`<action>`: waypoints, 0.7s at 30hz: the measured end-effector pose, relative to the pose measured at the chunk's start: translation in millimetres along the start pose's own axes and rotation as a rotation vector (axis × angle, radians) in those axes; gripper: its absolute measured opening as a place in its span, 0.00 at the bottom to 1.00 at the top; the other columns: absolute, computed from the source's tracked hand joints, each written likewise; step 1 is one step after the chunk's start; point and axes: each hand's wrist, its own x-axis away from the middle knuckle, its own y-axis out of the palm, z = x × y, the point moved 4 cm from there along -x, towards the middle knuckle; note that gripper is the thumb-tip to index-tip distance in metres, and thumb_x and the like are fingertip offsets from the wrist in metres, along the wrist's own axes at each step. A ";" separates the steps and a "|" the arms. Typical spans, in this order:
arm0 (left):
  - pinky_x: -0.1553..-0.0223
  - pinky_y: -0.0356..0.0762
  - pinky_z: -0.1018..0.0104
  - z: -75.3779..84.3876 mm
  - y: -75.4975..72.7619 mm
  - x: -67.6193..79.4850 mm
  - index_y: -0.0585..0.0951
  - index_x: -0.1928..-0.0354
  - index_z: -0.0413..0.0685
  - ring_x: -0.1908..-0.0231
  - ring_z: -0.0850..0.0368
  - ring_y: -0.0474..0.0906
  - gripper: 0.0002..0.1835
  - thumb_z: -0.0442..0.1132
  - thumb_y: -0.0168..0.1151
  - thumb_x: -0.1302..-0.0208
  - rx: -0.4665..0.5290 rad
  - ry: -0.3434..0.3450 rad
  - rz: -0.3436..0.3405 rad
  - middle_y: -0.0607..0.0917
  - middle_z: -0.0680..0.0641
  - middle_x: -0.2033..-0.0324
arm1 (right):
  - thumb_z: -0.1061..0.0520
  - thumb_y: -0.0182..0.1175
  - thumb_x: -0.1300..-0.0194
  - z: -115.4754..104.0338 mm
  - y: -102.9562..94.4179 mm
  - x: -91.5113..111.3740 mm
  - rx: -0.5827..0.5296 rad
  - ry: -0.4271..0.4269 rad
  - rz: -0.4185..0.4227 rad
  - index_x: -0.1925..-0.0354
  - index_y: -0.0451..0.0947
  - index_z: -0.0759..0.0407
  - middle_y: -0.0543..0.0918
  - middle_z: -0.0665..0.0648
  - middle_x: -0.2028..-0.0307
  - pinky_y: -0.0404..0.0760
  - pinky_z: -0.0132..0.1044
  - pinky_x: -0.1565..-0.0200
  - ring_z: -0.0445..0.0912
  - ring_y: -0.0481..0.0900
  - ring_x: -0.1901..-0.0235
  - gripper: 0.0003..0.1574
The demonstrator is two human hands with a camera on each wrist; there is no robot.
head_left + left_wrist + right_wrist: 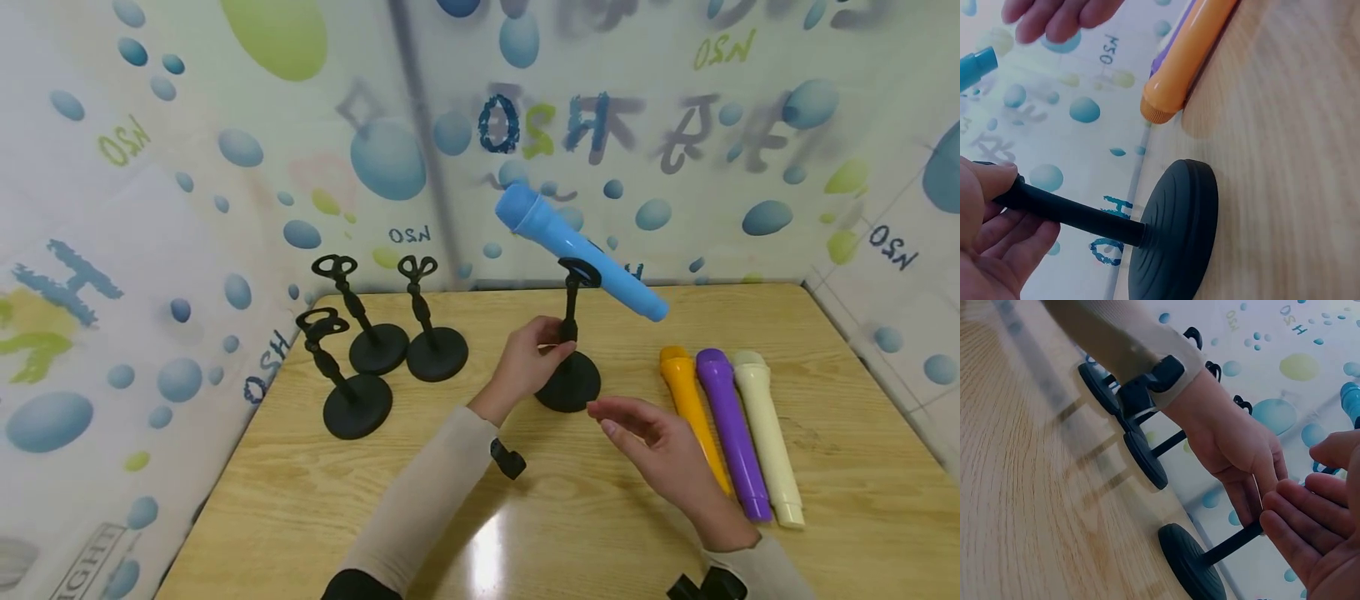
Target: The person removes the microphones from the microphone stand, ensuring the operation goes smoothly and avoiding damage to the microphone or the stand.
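A blue microphone (581, 247) sits tilted in the clip of a black microphone stand (573, 385), its head up to the left. My left hand (527, 364) grips the stand's stem above the round base, thumb and fingers around it in the left wrist view. To the right of the base, my right hand (656, 446) is held with relaxed fingers and nothing in it. Beside that hand lie an orange microphone (692, 408), a purple microphone (731, 429) and a cream microphone (768, 437), side by side.
Three more black stands, with nothing in their clips, stand at the left: a front one (357, 407), a back one (378, 348) and one nearer the middle (437, 353). A patterned curtain (645, 167) hangs behind the wooden table (555, 533).
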 end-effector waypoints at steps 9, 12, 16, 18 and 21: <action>0.37 0.86 0.56 0.7 -6.6 28.3 0.81 0.37 0.40 0.40 0.46 0.87 0.18 0.37 0.68 0.23 0.009 0.027 -0.015 0.89 0.40 0.43 | 0.67 0.60 0.21 -5.8 3.3 -1.1 -0.027 -0.034 -0.009 0.38 0.84 0.63 0.90 0.67 0.44 0.85 0.24 0.46 0.30 0.86 0.46 0.17; 0.38 0.86 0.55 2.2 -8.5 36.8 0.81 0.37 0.39 0.41 0.45 0.88 0.18 0.36 0.68 0.24 0.013 0.037 -0.009 0.89 0.39 0.44 | 0.67 0.61 0.21 -7.2 3.9 -1.4 -0.029 -0.034 -0.010 0.38 0.84 0.63 0.90 0.66 0.45 0.85 0.24 0.46 0.30 0.86 0.46 0.17; 0.38 0.87 0.55 3.5 -10.5 46.4 0.81 0.38 0.40 0.41 0.45 0.88 0.17 0.36 0.68 0.23 0.013 0.043 0.004 0.90 0.40 0.44 | 0.67 0.60 0.21 -9.4 4.4 -1.8 -0.038 -0.031 -0.016 0.38 0.83 0.65 0.91 0.64 0.45 0.85 0.25 0.46 0.30 0.86 0.45 0.17; 0.39 0.87 0.56 4.1 -11.0 50.2 0.81 0.38 0.40 0.42 0.46 0.88 0.17 0.36 0.68 0.23 0.009 0.044 0.008 0.90 0.40 0.45 | 0.67 0.60 0.21 -10.2 4.5 -2.1 -0.042 -0.031 -0.018 0.38 0.82 0.67 0.91 0.64 0.44 0.85 0.25 0.45 0.30 0.86 0.45 0.17; 0.39 0.87 0.57 5.6 -11.3 55.4 0.81 0.38 0.40 0.42 0.45 0.88 0.17 0.36 0.69 0.24 0.009 0.048 0.009 0.90 0.40 0.45 | 0.67 0.60 0.21 -10.6 4.7 -2.4 -0.044 -0.033 -0.018 0.38 0.82 0.67 0.91 0.63 0.44 0.85 0.24 0.45 0.30 0.86 0.45 0.17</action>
